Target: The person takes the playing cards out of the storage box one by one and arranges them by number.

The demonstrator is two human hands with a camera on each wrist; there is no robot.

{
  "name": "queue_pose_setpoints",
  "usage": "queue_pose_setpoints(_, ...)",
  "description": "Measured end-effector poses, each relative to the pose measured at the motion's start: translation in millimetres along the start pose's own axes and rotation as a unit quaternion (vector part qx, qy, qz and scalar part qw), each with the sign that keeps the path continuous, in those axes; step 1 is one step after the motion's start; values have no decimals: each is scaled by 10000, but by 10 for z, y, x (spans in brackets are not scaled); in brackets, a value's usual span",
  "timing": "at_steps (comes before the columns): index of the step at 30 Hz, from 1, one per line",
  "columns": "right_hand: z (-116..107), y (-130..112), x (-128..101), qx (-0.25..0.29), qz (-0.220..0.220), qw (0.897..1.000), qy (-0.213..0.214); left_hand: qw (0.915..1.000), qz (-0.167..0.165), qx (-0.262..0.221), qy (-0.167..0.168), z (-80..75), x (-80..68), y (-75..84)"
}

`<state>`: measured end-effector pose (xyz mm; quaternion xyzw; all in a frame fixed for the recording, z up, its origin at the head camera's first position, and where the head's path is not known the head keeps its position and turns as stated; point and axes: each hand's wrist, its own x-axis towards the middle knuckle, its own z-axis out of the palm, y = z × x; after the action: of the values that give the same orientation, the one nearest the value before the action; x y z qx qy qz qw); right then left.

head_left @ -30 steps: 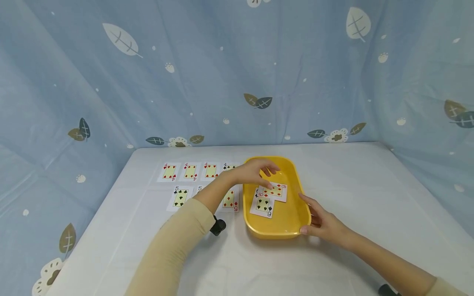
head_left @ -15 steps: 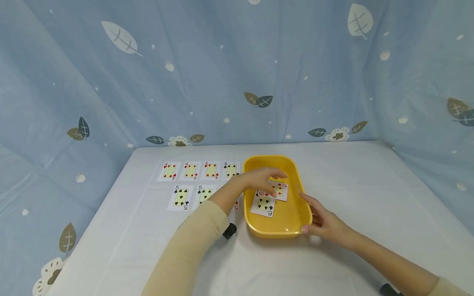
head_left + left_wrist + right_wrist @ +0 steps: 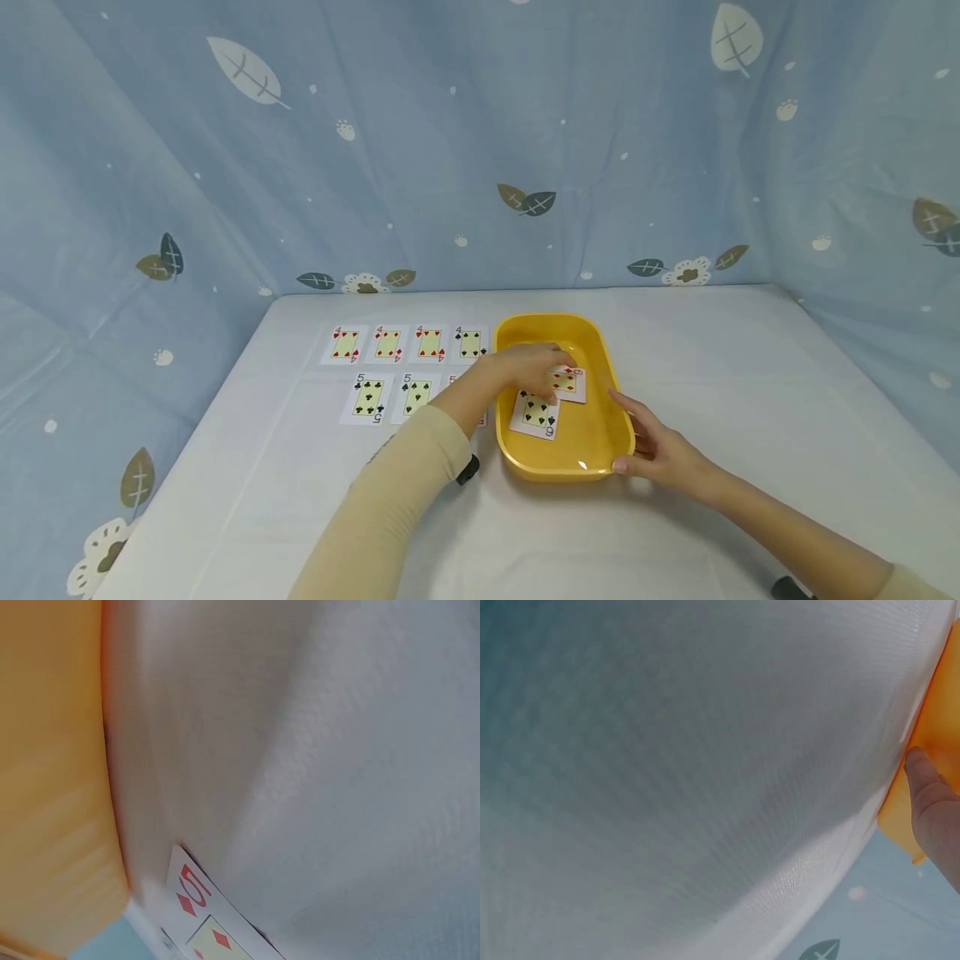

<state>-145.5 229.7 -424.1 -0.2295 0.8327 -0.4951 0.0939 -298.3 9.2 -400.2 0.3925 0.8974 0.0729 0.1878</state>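
Note:
In the head view a yellow plastic tray [image 3: 592,454] stands on the white table. Inside lie a six of spades [image 3: 534,417] and a red six of diamonds [image 3: 572,385], overlapping. My left hand [image 3: 528,367] reaches down into the tray, thumb and fingers apart over the cards and partly covering them; whether they touch a card is unclear. My right hand [image 3: 660,450] holds the tray's right side, fingertips on the rim and thumb at the near corner. One finger [image 3: 930,791] presses the tray's outer wall [image 3: 941,712] in the right wrist view.
Left of the tray, a back row holds several fours, such as the four of spades [image 3: 470,344]. A nearer row has a five of clubs [image 3: 368,398], a five of spades [image 3: 417,397] and a five of diamonds [image 3: 206,915], partly behind my left arm. Patterned blue cloth [image 3: 420,150] hangs behind.
My left hand has moved right and lowered to the cards in the tray, its fingers drawing in somewhat. The right hand keeps its hold on the tray.

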Motion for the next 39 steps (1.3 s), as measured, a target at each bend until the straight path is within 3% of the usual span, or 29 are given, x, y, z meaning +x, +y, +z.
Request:
queue_pose_setpoints(13, -16, 33, -11, 84, -101, 9999, -78, 9999, 4, -109, 49, 17, -10, -12)
queue_pose_setpoints(27, -15, 32, -7, 105, -136, 9998, -86, 9961, 98, -828, 274, -1, -56, -6)
queue_pose_setpoints(34, -13, 28, -6, 91, -122, 9998, -127, 9957, 273, -851, 236, 1, -77, 1)
queue_pose_setpoints(39, -28, 13, -16, 52, -25, 9999, -136, 9941, 361, -922, 452, 8, -59, -14)
